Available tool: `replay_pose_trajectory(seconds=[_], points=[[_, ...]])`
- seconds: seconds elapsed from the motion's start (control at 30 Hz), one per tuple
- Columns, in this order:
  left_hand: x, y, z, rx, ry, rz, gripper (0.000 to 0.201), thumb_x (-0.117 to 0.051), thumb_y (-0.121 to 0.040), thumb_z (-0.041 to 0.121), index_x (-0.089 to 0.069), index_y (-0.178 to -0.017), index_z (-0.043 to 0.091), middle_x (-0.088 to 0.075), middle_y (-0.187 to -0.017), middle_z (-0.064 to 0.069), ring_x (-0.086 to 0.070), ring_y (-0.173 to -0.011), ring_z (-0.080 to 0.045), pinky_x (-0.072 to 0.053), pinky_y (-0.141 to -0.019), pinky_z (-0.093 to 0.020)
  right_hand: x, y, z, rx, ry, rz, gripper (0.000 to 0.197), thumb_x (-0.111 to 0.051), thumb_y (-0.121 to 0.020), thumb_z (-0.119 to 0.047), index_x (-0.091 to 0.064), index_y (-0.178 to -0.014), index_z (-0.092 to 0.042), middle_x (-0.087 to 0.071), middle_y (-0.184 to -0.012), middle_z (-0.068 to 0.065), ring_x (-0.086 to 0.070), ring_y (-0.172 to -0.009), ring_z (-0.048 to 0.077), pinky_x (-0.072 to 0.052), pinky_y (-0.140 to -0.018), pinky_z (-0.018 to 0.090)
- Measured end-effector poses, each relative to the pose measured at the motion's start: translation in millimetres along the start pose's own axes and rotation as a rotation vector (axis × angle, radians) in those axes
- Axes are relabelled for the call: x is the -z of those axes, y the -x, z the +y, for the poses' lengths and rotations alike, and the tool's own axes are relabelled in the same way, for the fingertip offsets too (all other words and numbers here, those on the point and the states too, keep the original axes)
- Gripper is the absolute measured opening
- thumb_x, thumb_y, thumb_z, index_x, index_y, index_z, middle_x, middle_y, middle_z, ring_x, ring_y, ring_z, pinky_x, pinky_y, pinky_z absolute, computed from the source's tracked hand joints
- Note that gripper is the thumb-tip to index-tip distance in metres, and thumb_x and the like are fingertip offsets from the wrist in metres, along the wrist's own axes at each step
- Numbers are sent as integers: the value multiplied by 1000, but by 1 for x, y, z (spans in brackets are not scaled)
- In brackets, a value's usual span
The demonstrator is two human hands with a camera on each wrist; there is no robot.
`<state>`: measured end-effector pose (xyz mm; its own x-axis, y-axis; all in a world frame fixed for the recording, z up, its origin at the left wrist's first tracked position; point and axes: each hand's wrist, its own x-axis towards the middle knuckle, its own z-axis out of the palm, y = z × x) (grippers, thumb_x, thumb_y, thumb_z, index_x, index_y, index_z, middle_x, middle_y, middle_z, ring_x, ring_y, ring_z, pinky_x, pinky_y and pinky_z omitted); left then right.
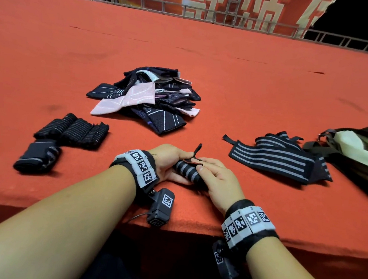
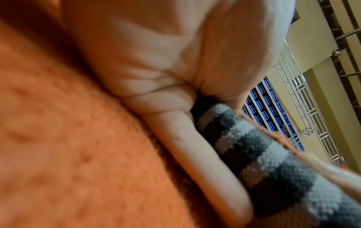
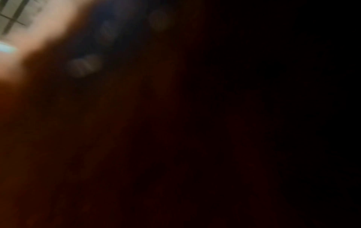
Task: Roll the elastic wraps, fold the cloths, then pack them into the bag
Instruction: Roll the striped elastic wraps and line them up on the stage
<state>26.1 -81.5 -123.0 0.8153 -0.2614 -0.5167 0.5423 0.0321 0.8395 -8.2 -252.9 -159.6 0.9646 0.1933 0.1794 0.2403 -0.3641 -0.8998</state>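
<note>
Both hands hold one rolled black wrap with grey stripes point(image 1: 187, 171) near the table's front edge. My left hand point(image 1: 171, 160) curls round its left end, thumb on top by the thin loop point(image 1: 197, 151) that sticks up. My right hand point(image 1: 215, 179) grips the right end. In the left wrist view the striped roll point(image 2: 259, 155) lies against my fingers point(image 2: 197, 152). An unrolled striped wrap point(image 1: 278, 157) lies to the right. Rolled wraps point(image 1: 75, 129) and another roll point(image 1: 38, 156) sit at the left. A pile of dark and pink cloths point(image 1: 146, 96) lies in the middle. The right wrist view is dark.
A dark bag with a pale lining point(image 1: 356, 150) lies open at the right edge. The red-covered table point(image 1: 209, 58) stretches far back to a metal railing point(image 1: 214, 13). Its front edge runs just under my wrists.
</note>
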Motion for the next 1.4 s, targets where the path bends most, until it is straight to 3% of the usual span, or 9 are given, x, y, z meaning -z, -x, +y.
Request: replay_pose_trajectory(seconds=[0.17,0.4,0.5,0.57,0.67,0.73,0.87,1.13,1.4], points=[[2,0,1,-2,18,10,29,-52,-104,23,-67,-115,0,-71,-84,-11,-72,-72,-21,-64,-69,-39,-3,5,-7,2,118,-58,30,-56,-101,-31,-69,-128,-32,-50,-133,-18,-45,-119,-14,-30,-108,13],[2,0,0,7,13,22,30,-48,-106,23,-67,-114,2,-72,-87,-10,-69,-71,-18,-63,-59,-34,-9,10,-4,53,277,-154,34,-54,-99,-46,-56,-132,-57,-31,-147,-19,-37,-135,-1,-31,-117,30],[4,0,-1,-2,63,-8,31,-49,-106,25,-66,-117,2,-72,-98,-13,-71,-78,-20,-64,-67,-36,-8,9,-8,20,167,-182,31,-52,-99,-47,-57,-125,-64,-31,-151,-17,-39,-136,2,-37,-116,40],[4,-2,-2,-14,101,-9,33,-52,-105,28,-65,-122,2,-71,-102,-15,-73,-81,-21,-64,-73,-38,-4,5,-12,3,-92,-111,33,-50,-100,-42,-60,-129,-55,-46,-150,-11,-43,-136,0,-32,-119,36],[4,-4,-3,-3,83,-58,40,-56,-103,34,-66,-125,2,-71,-115,-16,-73,-96,-24,-63,-81,-39,4,0,-11,-180,-527,80,37,-47,-105,-27,-56,-138,-42,-68,-126,2,-66,-113,8,-51,-99,27],[3,-5,-4,-11,49,-91,42,-57,-102,37,-67,-123,2,-71,-118,-16,-71,-106,-27,-60,-89,-40,4,-5,-2,-243,-484,149,37,-54,-102,-26,-56,-139,-33,-71,-120,7,-69,-104,12,-56,-92,31],[2,-4,-3,-41,39,-57,43,-66,-94,43,-67,-116,6,-72,-103,-14,-72,-92,-23,-63,-82,-39,-1,-12,6,-276,-370,177,26,-67,-94,-25,-69,-119,-16,-76,-107,4,-72,-102,21,-54,-98,50],[6,-2,-7,-92,75,-135,19,-68,-91,4,-68,-110,6,-73,-94,-9,-72,-87,-17,-63,-78,-31,-2,-16,11,-276,-289,226,28,-66,-77,-45,-75,-94,-25,-77,-93,0,-73,-94,25,-57,-90,53],[6,4,-9,-149,-5,-143,22,-57,-99,5,-66,-119,9,-71,-96,-8,-70,-86,-17,-62,-79,-32,-3,-12,0,-275,-166,143,46,-71,-69,-61,-70,-97,-24,-77,-91,-2,-74,-88,19,-57,-88,52]])
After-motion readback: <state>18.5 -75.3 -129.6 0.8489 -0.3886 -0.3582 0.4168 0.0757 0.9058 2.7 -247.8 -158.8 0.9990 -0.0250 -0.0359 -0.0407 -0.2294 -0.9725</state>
